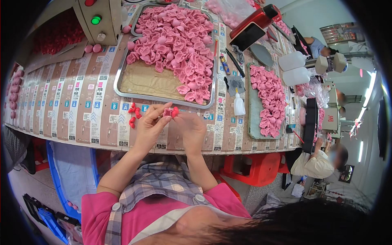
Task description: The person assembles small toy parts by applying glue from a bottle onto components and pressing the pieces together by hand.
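Over the near edge of the table, my left hand [150,125] pinches a small pink cupped piece [167,112] between thumb and fingertips. A glossy red bow-shaped piece [175,112] sits against its right side. My right hand [191,130] is right beside the bow, its fingers smeared by motion, so its grip on the bow is unclear. Several more red bow-shaped pieces [132,122] lie on the table left of my left hand. Just beyond my hands, a metal tray [163,100] lined with brown paper carries a heap of pink petal-shaped pieces [175,38].
To the right stand a white squeeze bottle [239,105] and a greenish tray [255,132] of pink pieces. A red and black device [255,26] rises behind them. At left is a beige machine box [96,24] with a green button. Co-workers sit farther right.
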Tool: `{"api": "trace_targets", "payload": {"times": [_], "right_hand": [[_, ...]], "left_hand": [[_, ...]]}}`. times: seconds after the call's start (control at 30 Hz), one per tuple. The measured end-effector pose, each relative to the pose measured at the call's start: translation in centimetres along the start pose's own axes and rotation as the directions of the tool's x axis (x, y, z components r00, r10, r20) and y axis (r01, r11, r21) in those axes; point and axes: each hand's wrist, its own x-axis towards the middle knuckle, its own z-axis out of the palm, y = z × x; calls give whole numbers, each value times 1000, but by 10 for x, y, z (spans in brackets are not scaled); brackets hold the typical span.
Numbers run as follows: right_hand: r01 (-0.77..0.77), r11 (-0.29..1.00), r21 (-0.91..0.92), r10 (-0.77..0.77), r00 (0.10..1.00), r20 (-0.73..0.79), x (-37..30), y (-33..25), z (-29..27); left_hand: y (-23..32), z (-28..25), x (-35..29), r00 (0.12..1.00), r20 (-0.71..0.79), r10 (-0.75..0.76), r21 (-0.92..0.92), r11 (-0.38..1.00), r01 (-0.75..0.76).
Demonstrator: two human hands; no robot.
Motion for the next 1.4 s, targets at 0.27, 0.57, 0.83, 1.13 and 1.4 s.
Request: {"api": "trace_targets", "payload": {"times": [0.27, 0.57, 0.83, 1.13, 1.4], "right_hand": [[-194, 977, 87, 180, 972, 151, 12, -15, -1], [-195, 981, 1, 187, 944, 270, 15, -2, -20], [-298, 952, 70, 264, 915, 306, 15, -4, -24], [-72, 976, -207, 113, 974, 195, 6, -12, -11], [-263, 953, 150, 221, 944, 246, 10, -9, -18]], "left_hand": [[0, -8, 0, 997, 3, 73, 190, 979, -73], [7, -5, -2, 997, 47, 60, 252, 965, -70], [2, -7, -2, 997, 56, 61, 183, 981, -70], [2, -2, -4, 992, 20, 124, 319, 940, -124], [14, -6, 3, 993, 107, -56, 192, 981, 34]]}}
